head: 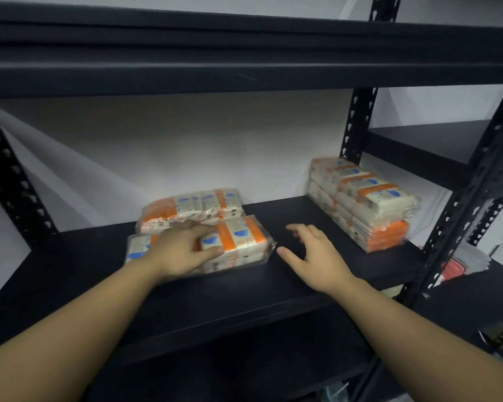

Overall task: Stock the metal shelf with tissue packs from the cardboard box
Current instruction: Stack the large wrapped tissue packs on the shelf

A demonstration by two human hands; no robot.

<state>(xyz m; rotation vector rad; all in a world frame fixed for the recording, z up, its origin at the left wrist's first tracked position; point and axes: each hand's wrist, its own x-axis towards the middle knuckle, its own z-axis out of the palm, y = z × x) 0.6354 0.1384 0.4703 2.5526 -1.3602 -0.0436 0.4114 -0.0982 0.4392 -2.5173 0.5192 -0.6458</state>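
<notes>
Left hand (183,250) lay on the front tissue pack (233,245) at mid metal shelf (288,288), fingers spread flat, not gripping. Right hand (317,256) hovered just right of that pack, fingers loose, holding nothing. A stack of packs (363,204) sat further right of it.

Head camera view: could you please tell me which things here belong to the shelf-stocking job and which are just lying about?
Belonging to the job:
- front tissue pack, left hand resting on it
- rear tissue pack behind it
- stacked tissue packs at the right
- metal shelf
- right hand, open, holding nothing

Just lying about:
- red-and-white item beyond the shelf's right post, too blurred to identify
</notes>
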